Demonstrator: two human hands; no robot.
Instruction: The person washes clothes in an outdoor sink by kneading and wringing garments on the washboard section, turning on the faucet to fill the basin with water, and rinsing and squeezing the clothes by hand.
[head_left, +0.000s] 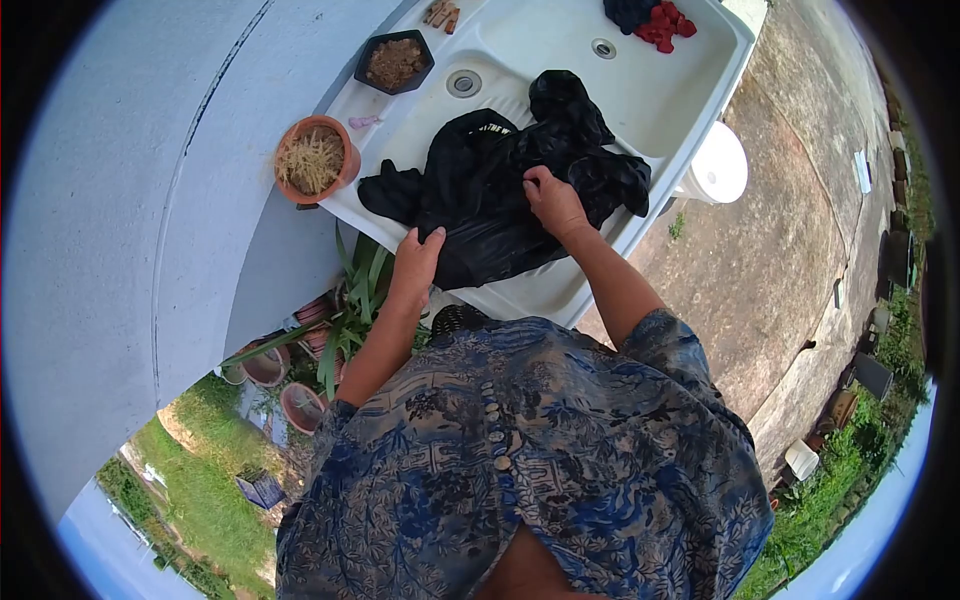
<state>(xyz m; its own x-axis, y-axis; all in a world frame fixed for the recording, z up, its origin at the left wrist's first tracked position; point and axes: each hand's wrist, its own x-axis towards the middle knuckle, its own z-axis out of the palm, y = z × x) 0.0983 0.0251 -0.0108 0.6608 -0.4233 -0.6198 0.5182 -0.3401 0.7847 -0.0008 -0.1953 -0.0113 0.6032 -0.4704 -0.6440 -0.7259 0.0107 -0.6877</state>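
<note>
A wet-looking black garment (480, 220) with small pale lettering lies spread and bunched over the ribbed side of a white laundry sink (520, 296). At its near left edge, my left hand (412, 268) is closed on the cloth, thumb on top. My right hand (555, 205) rests over the garment's right half, its fingers curled into the fabric. Part of those fingers is hidden by the hand itself. Dark cloth (629, 14) and a red cloth (664, 27) lie in the far basin, away from both hands.
Along the sink's left rim stand a terracotta pot (314, 160) of dry grass, a black hexagonal pot (394, 62) of soil and some wooden clothespins (442, 15). A white bucket (718, 163) is beyond the right edge. Leafy plants (365, 280) grow below left, beside a wall (110, 200).
</note>
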